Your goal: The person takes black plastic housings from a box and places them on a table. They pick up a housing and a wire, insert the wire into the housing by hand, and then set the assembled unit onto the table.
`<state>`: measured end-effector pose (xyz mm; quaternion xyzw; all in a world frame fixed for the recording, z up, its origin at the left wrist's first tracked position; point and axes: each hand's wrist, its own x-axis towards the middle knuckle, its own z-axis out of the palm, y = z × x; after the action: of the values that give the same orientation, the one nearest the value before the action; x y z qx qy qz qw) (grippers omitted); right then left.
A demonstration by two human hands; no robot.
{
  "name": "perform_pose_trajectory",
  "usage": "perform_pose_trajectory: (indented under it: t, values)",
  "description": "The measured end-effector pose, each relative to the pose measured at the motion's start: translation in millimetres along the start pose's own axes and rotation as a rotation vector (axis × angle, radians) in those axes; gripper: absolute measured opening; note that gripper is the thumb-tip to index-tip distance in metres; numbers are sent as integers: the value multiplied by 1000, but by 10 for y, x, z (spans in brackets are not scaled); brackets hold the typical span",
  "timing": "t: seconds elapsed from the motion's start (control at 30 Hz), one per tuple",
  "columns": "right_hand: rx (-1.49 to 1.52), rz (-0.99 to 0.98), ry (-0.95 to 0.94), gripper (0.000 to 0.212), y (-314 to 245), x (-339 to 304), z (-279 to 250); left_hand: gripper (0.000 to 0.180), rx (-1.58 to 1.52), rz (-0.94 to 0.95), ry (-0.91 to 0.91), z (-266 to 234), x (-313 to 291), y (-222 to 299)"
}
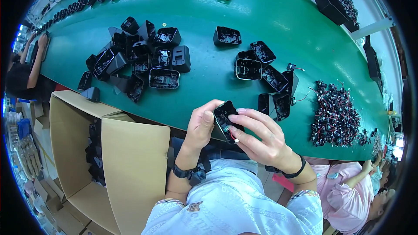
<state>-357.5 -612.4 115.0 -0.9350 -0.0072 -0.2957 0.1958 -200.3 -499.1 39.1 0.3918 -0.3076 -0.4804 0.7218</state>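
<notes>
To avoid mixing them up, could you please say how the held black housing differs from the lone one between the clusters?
Left hand and right hand touch the held housing; the lone housing rests on the table. The held housing shows a red wire; the lone housing shows none. Both are black and open.

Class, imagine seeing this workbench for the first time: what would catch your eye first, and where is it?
First, the black plastic housing at the centre, held in the left hand, with the right hand at its open side. Then the heap of small wired parts on the right of the green table, and the open cardboard box at lower left.
</notes>
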Motion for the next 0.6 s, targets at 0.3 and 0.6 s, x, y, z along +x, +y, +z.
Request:
perform_pose_trajectory:
  t: [0.3, 0.6]
  values:
    - [190, 53, -128, 31, -20, 145, -145, 75, 235, 36, -102, 25, 11, 0]
    - [-89, 257, 12, 25, 1353, 1016, -607, 23, 486, 262, 268, 63, 259, 3]
